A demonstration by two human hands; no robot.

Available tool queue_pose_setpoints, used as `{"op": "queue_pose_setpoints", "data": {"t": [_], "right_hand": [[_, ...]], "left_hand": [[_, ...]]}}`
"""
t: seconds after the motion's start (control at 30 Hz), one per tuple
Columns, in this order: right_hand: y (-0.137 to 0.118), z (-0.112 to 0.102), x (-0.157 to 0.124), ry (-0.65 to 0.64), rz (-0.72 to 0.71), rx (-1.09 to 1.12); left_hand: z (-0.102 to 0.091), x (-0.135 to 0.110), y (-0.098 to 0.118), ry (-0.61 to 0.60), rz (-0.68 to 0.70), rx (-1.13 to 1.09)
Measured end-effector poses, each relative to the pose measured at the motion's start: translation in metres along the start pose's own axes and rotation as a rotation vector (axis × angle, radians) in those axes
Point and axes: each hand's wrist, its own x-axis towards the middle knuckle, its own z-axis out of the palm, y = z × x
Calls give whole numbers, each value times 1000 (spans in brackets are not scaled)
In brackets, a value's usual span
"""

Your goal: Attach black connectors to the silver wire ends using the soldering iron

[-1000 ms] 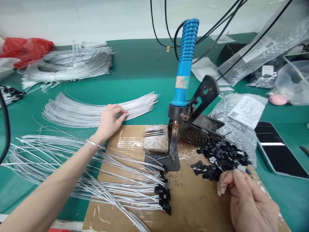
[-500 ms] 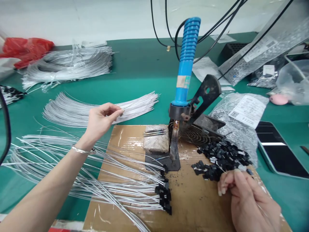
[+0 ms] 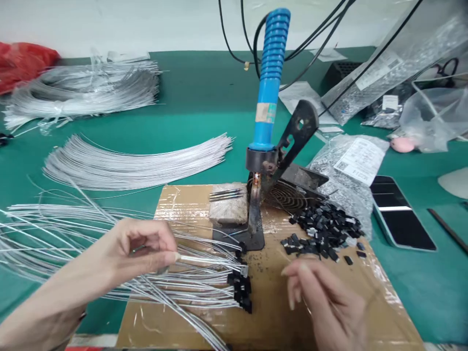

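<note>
My left hand [image 3: 141,251] is closed in a pinch on a thin silver wire [image 3: 208,261], held low over the cardboard mat [image 3: 281,317]; the wire's tip points right toward the soldering iron stand [image 3: 256,234]. Under it lie several finished wires ending in black connectors [image 3: 241,290]. My right hand [image 3: 325,304] hovers blurred over the mat just below the pile of loose black connectors [image 3: 323,231]; its fingers curl downward and what they hold, if anything, is smeared. A soldering iron with a blue handle [image 3: 269,83] stands upright in the stand.
A fan of bare silver wires [image 3: 135,161] and a tied coil of wires [image 3: 84,90] lie on the green table at the back left. A sponge block [image 3: 228,209], plastic bags of parts [image 3: 351,163], a phone [image 3: 400,217] and black cables [image 3: 310,44] surround the stand.
My left hand left the fan of bare wires and came down toward me with one wire pinched. My right hand moved left, away from the connector pile. The camera view tilted.
</note>
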Motion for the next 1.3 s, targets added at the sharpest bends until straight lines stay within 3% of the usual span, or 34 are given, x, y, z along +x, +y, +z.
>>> {"op": "queue_pose_setpoints", "data": {"t": [0.03, 0.1, 0.2, 0.33, 0.53, 0.67, 0.77, 0.93, 1.07, 1.2, 1.3], "right_hand": [[-6, 8, -2, -72, 15, 1], [-14, 19, -3, -187, 18, 24], [-16, 27, 0, -269, 61, 42], [-12, 28, 0, -253, 107, 39], [-8, 35, -6, -266, 222, 140], [-9, 39, -5, -276, 276, 192], [-10, 38, -3, -287, 302, 187], [-6, 35, -3, -304, 190, 130], [0, 34, -5, -306, 54, 59], [2, 33, -8, -286, -53, 0], [2, 33, -9, -252, -85, -29]], "left_hand": [[8, -1, 0, -100, -34, -87], [19, -2, 0, -157, -62, -184], [28, -2, 1, -93, -34, -204], [29, -4, 10, -54, -2, -192], [34, -7, 19, -89, -110, -301], [40, -7, 19, -90, -49, -280], [41, -7, 21, -89, -80, -234], [49, -13, 33, -124, -56, -84], [72, -20, 50, -52, -19, -5], [99, -14, 64, -92, 63, -33], [111, -6, 66, -84, 28, -107]]}}
